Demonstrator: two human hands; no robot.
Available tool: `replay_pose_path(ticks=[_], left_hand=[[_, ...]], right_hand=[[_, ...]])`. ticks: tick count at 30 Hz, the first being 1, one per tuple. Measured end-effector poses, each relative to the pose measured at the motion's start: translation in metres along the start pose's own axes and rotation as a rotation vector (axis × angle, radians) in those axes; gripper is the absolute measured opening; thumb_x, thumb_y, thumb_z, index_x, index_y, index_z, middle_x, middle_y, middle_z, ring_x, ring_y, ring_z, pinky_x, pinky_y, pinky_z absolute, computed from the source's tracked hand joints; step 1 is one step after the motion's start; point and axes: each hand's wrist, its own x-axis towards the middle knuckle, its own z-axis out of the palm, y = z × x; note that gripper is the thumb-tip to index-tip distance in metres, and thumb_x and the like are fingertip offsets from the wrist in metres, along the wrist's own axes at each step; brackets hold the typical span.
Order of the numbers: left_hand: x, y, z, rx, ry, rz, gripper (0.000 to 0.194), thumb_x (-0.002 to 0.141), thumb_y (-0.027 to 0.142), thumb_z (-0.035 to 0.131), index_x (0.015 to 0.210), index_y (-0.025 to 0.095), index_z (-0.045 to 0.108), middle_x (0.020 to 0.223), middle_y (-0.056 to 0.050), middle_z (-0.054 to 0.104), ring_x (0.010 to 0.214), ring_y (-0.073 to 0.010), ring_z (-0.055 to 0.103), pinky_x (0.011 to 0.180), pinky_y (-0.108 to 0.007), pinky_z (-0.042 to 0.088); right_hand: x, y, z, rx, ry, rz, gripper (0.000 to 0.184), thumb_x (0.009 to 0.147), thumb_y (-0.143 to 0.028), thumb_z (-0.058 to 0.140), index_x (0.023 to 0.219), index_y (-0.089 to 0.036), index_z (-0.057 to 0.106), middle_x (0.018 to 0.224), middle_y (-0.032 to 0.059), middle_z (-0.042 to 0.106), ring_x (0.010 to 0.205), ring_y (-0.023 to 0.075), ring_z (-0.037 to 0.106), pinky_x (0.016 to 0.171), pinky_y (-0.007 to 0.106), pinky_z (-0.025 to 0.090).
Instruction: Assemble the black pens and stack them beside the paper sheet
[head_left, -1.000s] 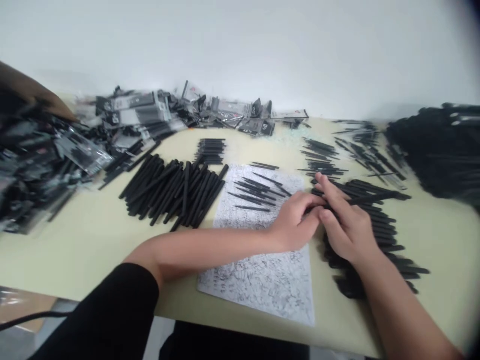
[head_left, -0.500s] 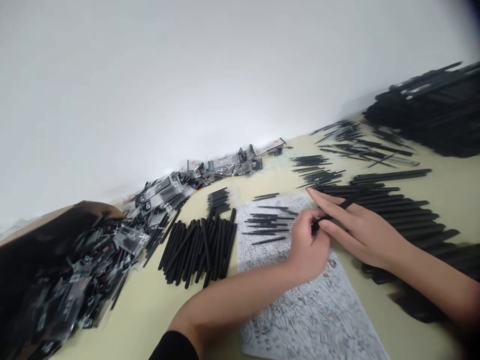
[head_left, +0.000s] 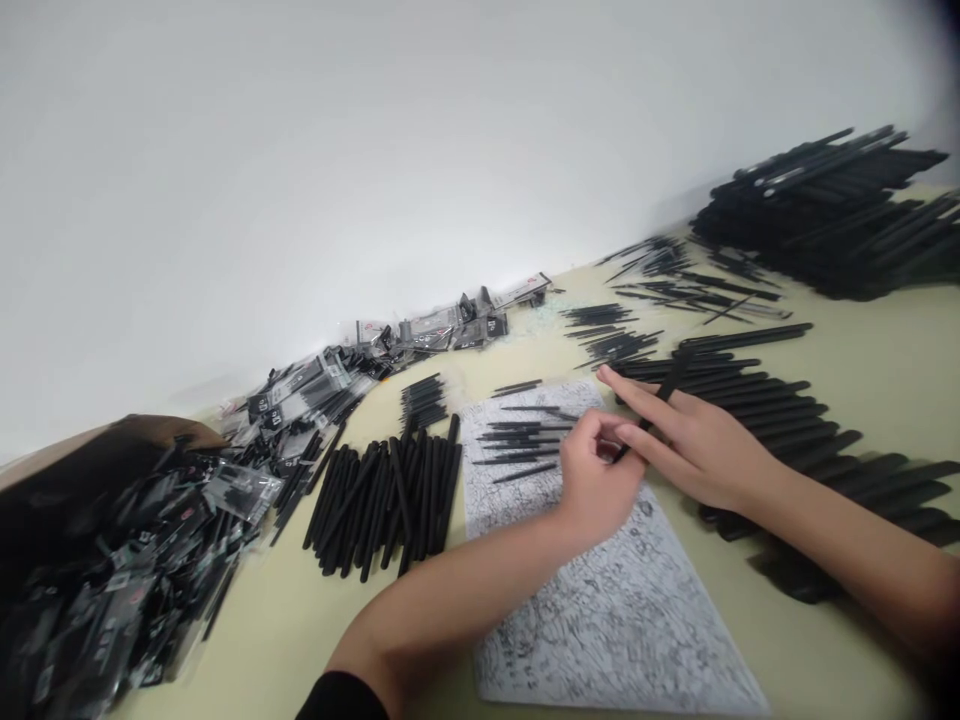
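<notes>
Over the scribbled paper my left hand [head_left: 602, 475] is closed, its fingertips pinched at the lower end of a black pen [head_left: 673, 375]. The pen tilts up and to the right. My right hand [head_left: 697, 440] holds the same pen between thumb and fingers, with its forefinger stretched out. Both hands touch at the fingertips, and the pen's lower tip is mostly hidden there. Several thin black refills [head_left: 521, 440] lie on the sheet of paper [head_left: 592, 620], left of my left hand. Under and beyond my right hand is a row of thick black pens [head_left: 772, 410].
A heap of black pens [head_left: 386, 495] lies left of the paper, with a small stack of refills [head_left: 424, 400] behind it. Clear packets [head_left: 307, 390] run along the wall to a box [head_left: 172, 430] at left. More refills [head_left: 615, 345] and a large pen pile [head_left: 817, 215] are at back right.
The camera view has tilted and swung. The pen in my hands has turned from nearly level to steeply upright. Both hands stay together at its end.
</notes>
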Motion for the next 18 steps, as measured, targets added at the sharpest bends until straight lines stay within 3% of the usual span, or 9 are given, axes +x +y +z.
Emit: replay_pose_path(ticks=[4,10,18], left_hand=[[0.0,0.002,0.001,-0.075,-0.038,0.034,0.014,0.077,0.02,0.066,0.086,0.016,0.056,0.081,0.0,0.059,0.073,-0.0104,0.053,0.069,-0.024,0.044],[-0.002,0.01,0.0,-0.156,-0.104,-0.004,0.022,0.088,0.036,0.058,0.1,0.018,0.058,0.093,-0.005,0.063,0.08,-0.0131,0.057,0.07,-0.025,0.047],[-0.004,0.004,0.001,0.065,-0.034,0.152,0.013,0.085,0.021,0.059,0.098,0.018,0.058,0.091,-0.004,0.061,0.081,-0.0127,0.056,0.072,-0.025,0.045]], right_hand=[[-0.001,0.0,0.001,0.049,0.007,0.011,0.058,0.097,-0.038,0.037,0.152,-0.024,0.024,0.121,0.0088,0.067,0.072,0.019,0.063,0.064,0.033,0.053],[-0.002,0.003,-0.002,0.143,-0.014,0.092,0.059,0.097,-0.038,0.036,0.153,-0.026,0.021,0.137,0.0081,0.057,0.096,0.0231,0.067,0.08,0.037,0.055],[-0.002,0.003,-0.002,0.121,-0.043,0.1,0.061,0.097,-0.039,0.037,0.153,-0.026,0.017,0.13,0.0087,0.062,0.092,0.0228,0.068,0.071,0.035,0.056]])
